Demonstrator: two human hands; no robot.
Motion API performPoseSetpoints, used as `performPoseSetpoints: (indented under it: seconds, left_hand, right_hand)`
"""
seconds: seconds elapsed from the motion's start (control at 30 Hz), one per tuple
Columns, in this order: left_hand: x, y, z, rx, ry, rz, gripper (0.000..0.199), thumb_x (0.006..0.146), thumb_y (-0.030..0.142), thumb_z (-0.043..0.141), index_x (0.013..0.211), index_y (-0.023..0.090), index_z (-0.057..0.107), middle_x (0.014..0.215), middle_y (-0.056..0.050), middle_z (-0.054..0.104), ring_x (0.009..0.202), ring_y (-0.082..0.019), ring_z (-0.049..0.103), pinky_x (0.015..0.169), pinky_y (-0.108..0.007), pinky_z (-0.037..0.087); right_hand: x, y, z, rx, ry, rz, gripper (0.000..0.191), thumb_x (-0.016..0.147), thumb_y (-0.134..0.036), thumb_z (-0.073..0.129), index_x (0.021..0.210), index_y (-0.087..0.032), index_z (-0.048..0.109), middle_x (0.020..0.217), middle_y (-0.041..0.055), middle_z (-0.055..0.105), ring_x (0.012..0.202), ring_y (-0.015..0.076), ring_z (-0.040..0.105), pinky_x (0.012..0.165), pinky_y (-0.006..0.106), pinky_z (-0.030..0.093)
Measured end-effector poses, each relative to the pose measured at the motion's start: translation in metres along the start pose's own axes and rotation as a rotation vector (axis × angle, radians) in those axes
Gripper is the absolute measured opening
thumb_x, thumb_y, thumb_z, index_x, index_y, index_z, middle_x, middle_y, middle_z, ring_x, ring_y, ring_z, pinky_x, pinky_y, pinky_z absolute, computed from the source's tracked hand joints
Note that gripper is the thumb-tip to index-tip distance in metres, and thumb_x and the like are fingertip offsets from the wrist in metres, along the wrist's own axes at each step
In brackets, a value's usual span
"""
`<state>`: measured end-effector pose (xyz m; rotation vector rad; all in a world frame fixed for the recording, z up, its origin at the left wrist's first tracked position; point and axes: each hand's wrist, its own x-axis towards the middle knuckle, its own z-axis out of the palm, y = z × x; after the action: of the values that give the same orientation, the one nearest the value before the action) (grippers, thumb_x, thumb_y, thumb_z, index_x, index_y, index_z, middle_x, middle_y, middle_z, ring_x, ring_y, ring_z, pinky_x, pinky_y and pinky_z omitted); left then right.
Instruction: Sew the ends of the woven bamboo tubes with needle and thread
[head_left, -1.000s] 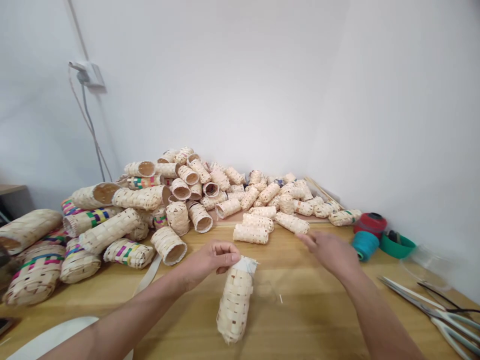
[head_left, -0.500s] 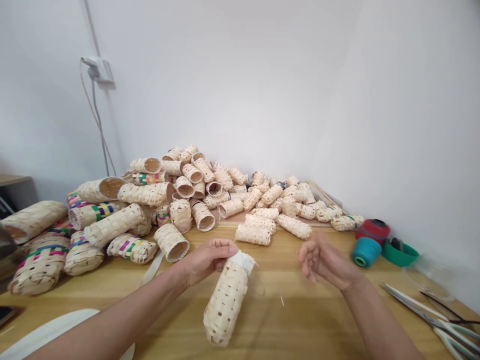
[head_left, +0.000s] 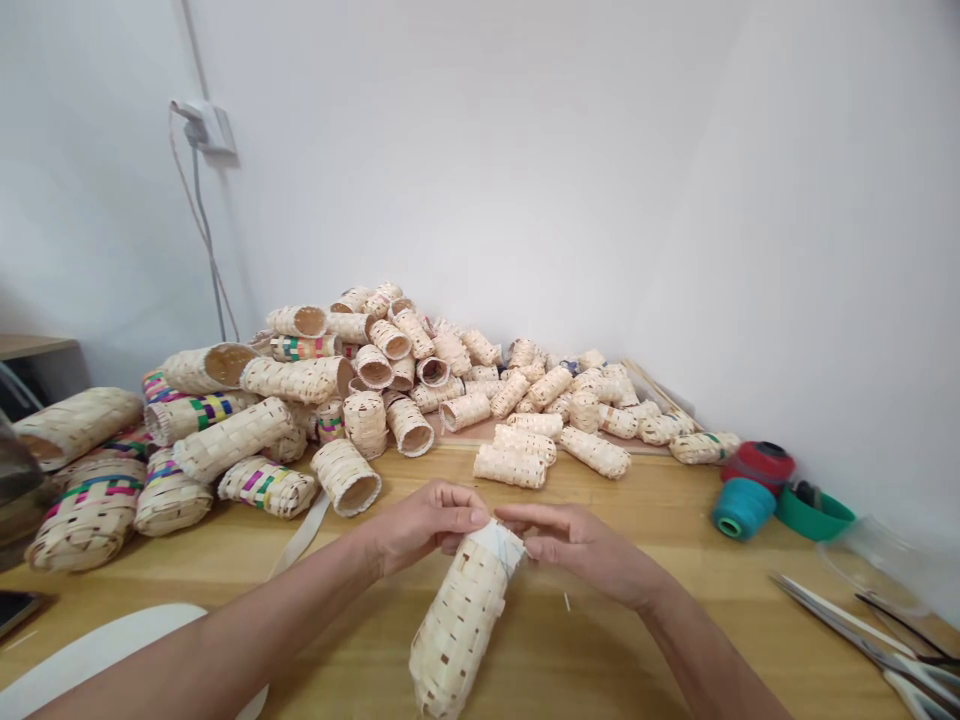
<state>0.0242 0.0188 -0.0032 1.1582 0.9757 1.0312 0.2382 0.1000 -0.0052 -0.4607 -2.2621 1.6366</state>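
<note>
A small tube-shaped basket woven from pale strips hangs tilted over the table, its rim end up and its rounded base towards me. My left hand pinches the rim at its left side, thumb on top. At the right side of the same rim is my right hand, index finger over the edge and thumb at the near side. A white band wraps the rim, with loose bluish thread across it. Whether a needle is between my right fingers I cannot make out.
A heap of woven baskets spreads along the wall, some with coloured strips. On the right are a teal thread spool, a red spool, a green bowl and scissors. A white sheet lies front left.
My right hand has come in from the right, where it was held away from the basket, to the rim. The left hand keeps its hold; the view has shifted slightly.
</note>
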Motion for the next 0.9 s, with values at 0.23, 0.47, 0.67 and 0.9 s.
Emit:
performPoseSetpoints:
  seconds: [0.23, 0.47, 0.67, 0.9]
  left_hand:
    - [-0.0022, 0.0027, 0.0086, 0.017, -0.031, -0.021, 0.035, 0.061, 0.044, 0.080, 0.064, 0.012, 0.065, 0.052, 0.003, 0.049, 0.049, -0.007, 0.033, 0.049, -0.023, 0.019]
    - [-0.0033, 0.0049, 0.0069, 0.017, -0.050, -0.004, 0.036, 0.059, 0.044, 0.082, 0.060, 0.013, 0.064, 0.052, 0.004, 0.047, 0.049, -0.007, 0.033, 0.050, -0.023, 0.019]
    - [-0.0035, 0.0046, 0.0050, 0.017, -0.070, 0.005, 0.036, 0.059, 0.043, 0.082, 0.060, 0.013, 0.064, 0.053, 0.003, 0.048, 0.050, -0.008, 0.034, 0.050, -0.023, 0.020]
    - [-0.0029, 0.0037, 0.0047, 0.011, -0.069, 0.001, 0.037, 0.058, 0.044, 0.083, 0.061, 0.012, 0.065, 0.053, 0.003, 0.049, 0.050, -0.007, 0.034, 0.050, -0.023, 0.020]
  right_hand:
    - [-0.0022, 0.0012, -0.0093, -0.093, 0.011, 0.026, 0.024, 0.085, -0.042, 0.064, 0.080, -0.020, 0.073, 0.070, -0.0013, 0.061, 0.063, 0.0123, 0.050, 0.062, 0.025, 0.040]
    - [-0.0049, 0.0012, -0.0083, -0.077, 0.074, 0.008, 0.030, 0.088, -0.047, 0.058, 0.091, -0.020, 0.070, 0.079, 0.0011, 0.060, 0.068, 0.0133, 0.050, 0.064, 0.025, 0.041]
    - [-0.0055, -0.0010, -0.0079, 0.003, 0.016, -0.043, 0.039, 0.092, -0.051, 0.051, 0.082, -0.018, 0.068, 0.091, 0.0041, 0.062, 0.068, 0.0128, 0.053, 0.067, 0.026, 0.044]
    - [-0.0061, 0.0004, -0.0055, 0.112, -0.037, -0.053, 0.049, 0.092, -0.060, 0.044, 0.073, -0.017, 0.056, 0.078, 0.0060, 0.063, 0.066, 0.0137, 0.056, 0.058, 0.025, 0.046]
